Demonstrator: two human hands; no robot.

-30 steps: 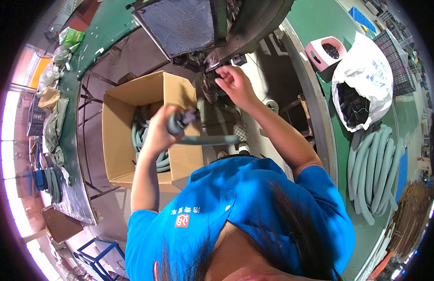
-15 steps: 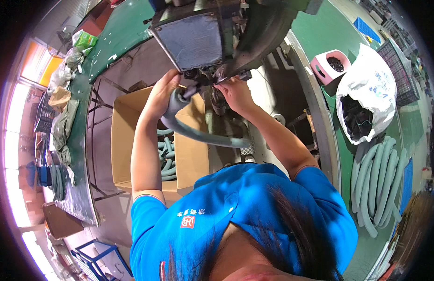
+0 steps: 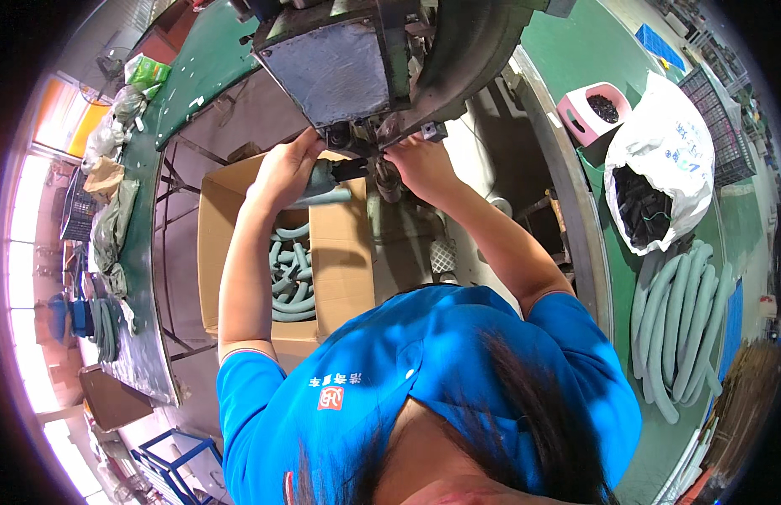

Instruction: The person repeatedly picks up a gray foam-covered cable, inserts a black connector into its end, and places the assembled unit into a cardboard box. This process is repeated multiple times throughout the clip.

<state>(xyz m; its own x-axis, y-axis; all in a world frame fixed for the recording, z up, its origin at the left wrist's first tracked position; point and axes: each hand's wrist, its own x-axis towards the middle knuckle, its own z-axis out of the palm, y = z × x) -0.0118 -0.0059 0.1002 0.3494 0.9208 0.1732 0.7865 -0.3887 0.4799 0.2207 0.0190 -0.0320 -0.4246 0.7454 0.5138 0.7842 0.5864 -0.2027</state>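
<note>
My left hand (image 3: 281, 174) is closed round a grey-green hose (image 3: 330, 196), just under the front edge of a machine (image 3: 331, 76) with a grey metal housing. A dark fitting (image 3: 350, 169) sticks out to the right from the hose end by my fingers. Across from it, my right hand (image 3: 418, 168) has its fingers pinched together at the machine's lower parts, close to a metal rod (image 3: 388, 185). What those fingertips hold, if anything, is hidden. Below my left forearm, an open cardboard box (image 3: 344, 278) contains several short bent grey-green hoses (image 3: 293, 295).
On the green bench (image 3: 613, 290) at right lie several long hoses (image 3: 681, 328), a white sack (image 3: 668, 135) of black pieces and a pink bin (image 3: 578, 118). Another green table (image 3: 146, 311) with bags runs along the left. A blue metal frame (image 3: 173, 463) stands at lower left.
The hose's long free end has swung from the right, below my hands, to a short stretch beside my left hand. My left hand has shifted slightly left; my right stays at the machine.
</note>
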